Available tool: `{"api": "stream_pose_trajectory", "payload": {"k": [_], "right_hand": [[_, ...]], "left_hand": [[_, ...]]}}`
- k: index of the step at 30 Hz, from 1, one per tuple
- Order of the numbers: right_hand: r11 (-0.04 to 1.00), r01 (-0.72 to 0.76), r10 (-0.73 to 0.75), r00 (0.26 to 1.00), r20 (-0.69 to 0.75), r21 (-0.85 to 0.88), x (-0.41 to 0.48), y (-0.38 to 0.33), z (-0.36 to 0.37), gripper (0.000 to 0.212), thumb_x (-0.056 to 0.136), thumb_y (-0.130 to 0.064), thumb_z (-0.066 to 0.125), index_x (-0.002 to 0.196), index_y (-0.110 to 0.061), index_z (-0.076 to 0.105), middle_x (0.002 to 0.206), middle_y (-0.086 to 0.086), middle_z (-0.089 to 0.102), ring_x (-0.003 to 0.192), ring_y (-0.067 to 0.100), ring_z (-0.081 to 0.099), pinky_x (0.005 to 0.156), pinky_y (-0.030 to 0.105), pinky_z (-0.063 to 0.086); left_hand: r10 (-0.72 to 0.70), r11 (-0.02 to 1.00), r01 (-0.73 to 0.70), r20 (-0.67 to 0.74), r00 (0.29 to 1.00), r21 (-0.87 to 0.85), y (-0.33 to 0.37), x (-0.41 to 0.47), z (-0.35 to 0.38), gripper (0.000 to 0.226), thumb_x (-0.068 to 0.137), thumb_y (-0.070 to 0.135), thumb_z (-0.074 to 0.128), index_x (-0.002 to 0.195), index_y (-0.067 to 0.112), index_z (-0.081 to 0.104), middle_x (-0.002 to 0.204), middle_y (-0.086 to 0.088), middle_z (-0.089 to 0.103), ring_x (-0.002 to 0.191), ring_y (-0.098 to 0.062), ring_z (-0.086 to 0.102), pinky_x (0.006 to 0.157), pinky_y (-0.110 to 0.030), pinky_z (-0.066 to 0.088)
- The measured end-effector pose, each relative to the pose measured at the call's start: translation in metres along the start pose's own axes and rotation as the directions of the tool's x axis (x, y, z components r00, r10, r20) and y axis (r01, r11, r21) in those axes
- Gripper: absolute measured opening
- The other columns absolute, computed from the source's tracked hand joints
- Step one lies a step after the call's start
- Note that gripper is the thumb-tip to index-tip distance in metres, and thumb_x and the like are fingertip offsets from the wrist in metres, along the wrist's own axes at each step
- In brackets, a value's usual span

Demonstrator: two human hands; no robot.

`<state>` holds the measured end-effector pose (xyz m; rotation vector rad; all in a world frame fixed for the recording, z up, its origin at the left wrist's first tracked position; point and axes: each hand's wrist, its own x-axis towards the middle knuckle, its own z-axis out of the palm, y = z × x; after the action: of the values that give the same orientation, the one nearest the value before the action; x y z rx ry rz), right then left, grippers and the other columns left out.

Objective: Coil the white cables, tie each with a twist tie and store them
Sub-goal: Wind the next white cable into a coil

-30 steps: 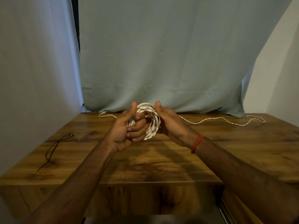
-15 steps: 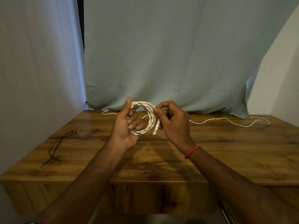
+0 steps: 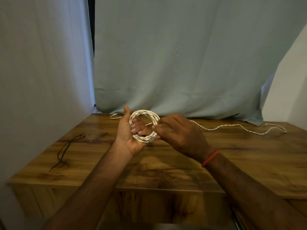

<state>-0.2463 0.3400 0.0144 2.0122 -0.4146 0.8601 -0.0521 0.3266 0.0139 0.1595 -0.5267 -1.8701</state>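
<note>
Wooden table (image 3: 166, 168) bears black ties (image 3: 61, 153), loose cable (image 3: 237, 125) behind held coil (image 3: 144, 112)

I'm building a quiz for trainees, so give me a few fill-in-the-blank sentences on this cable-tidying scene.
The left hand grips a cable wound into a ___.
The red band circles the ___ wrist.
The dark ties lie on the table, to the ___ of both hands.
Missing words: coil; right; left.
</note>
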Motion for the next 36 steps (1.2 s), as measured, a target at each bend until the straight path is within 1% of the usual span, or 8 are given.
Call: {"api": "stream_pose_trajectory", "payload": {"k": [4, 7, 12, 15, 18, 26, 30, 36], "right_hand": [[0.996, 0.076, -0.07, 0.992, 0.105, -0.049, 0.002, -0.002, 0.01, 0.039, 0.103, -0.03, 0.056, 0.128, -0.001, 0.063, 0.13, 0.017, 0.063, 0.119, 0.032, 0.06, 0.094, 0.041, 0.05], [0.992, 0.079, -0.073, 0.995, 0.064, -0.102, 0.007, -0.003, 0.011, 0.03, 0.102, -0.019, 0.057, 0.126, -0.003, 0.065, 0.125, 0.014, 0.066, 0.112, 0.03, 0.063, 0.088, 0.038, 0.049], [0.985, 0.14, -0.127, 0.984, 0.122, -0.103, 0.014, -0.007, 0.017, 0.045, 0.102, -0.041, 0.055, 0.122, -0.003, 0.066, 0.12, 0.013, 0.067, 0.106, 0.029, 0.062, 0.085, 0.038, 0.049], [0.989, 0.129, -0.125, 0.991, 0.053, -0.08, 0.018, -0.012, 0.019, 0.021, 0.101, -0.019, 0.058, 0.112, -0.006, 0.07, 0.107, 0.01, 0.07, 0.092, 0.028, 0.064, 0.074, 0.038, 0.051], [0.982, 0.119, -0.115, 0.993, 0.036, -0.148, 0.025, -0.015, 0.016, 0.015, 0.099, -0.014, 0.058, 0.106, -0.009, 0.07, 0.1, 0.008, 0.069, 0.083, 0.026, 0.06, 0.066, 0.036, 0.046], [0.993, 0.032, -0.016, 0.99, 0.143, -0.114, 0.022, -0.026, 0.033, 0.018, 0.103, -0.017, 0.049, 0.101, -0.011, 0.066, 0.093, 0.006, 0.064, 0.083, 0.024, 0.059, 0.056, 0.036, 0.041], [0.996, -0.019, 0.032, 0.988, 0.15, -0.083, 0.033, -0.037, 0.038, 0.018, 0.103, -0.017, 0.047, 0.103, -0.012, 0.064, 0.089, 0.006, 0.061, 0.081, 0.024, 0.058, 0.05, 0.035, 0.041], [0.997, -0.034, 0.047, 0.978, 0.201, -0.071, 0.052, -0.071, 0.051, 0.005, 0.096, -0.014, 0.056, 0.096, -0.013, 0.061, 0.082, 0.004, 0.061, 0.078, 0.022, 0.054, 0.047, 0.033, 0.04]], "left_hand": [[0.059, 0.998, -0.058, -0.093, 0.994, 0.011, 0.003, -0.003, 0.003, 0.073, 0.086, 0.076, 0.048, 0.04, 0.02, 0.036, 0.031, 0.007, 0.03, 0.027, -0.008, 0.03, 0.041, -0.015, 0.021], [0.071, 0.996, -0.077, -0.101, 0.992, -0.055, 0.006, -0.006, 0.005, 0.074, 0.085, 0.076, 0.048, 0.041, 0.018, 0.037, 0.032, 0.007, 0.033, 0.027, -0.006, 0.033, 0.036, -0.015, 0.028], [0.032, 0.993, -0.037, -0.042, 0.999, -0.112, 0.014, -0.01, -0.006, 0.075, 0.085, 0.078, 0.045, 0.043, 0.017, 0.04, 0.034, 0.008, 0.037, 0.029, -0.005, 0.039, 0.038, -0.015, 0.03], [0.006, 0.994, -0.008, -0.016, 1.0, -0.108, 0.015, -0.011, -0.014, 0.072, 0.086, 0.075, 0.049, 0.044, 0.018, 0.04, 0.036, 0.009, 0.037, 0.032, -0.005, 0.038, 0.042, -0.014, 0.027], [0.093, 0.989, -0.093, -0.011, 0.996, -0.117, 0.014, -0.016, -0.014, 0.054, 0.09, 0.063, 0.055, 0.059, 0.023, 0.037, 0.045, 0.01, 0.035, 0.042, -0.003, 0.032, 0.045, -0.018, 0.034], [0.401, 0.913, -0.404, -0.294, 0.867, 0.054, -0.007, -0.02, 0.002, 0.029, 0.099, 0.025, 0.056, 0.073, 0.013, 0.059, 0.055, 0.003, 0.057, 0.046, -0.009, 0.056, 0.052, -0.02, 0.05], [0.447, 0.894, -0.407, -0.411, 0.795, 0.185, -0.012, -0.021, -0.009, 0.017, 0.091, 0.022, 0.066, 0.074, 0.02, 0.065, 0.061, 0.009, 0.058, 0.054, -0.008, 0.058, 0.064, -0.027, 0.051], [0.461, 0.864, -0.503, -0.428, 0.777, 0.018, 0.007, -0.026, -0.016, 0.033, 0.096, 0.034, 0.058, 0.067, 0.021, 0.053, 0.053, 0.008, 0.046, 0.05, -0.009, 0.052, 0.062, -0.026, 0.049]]}}
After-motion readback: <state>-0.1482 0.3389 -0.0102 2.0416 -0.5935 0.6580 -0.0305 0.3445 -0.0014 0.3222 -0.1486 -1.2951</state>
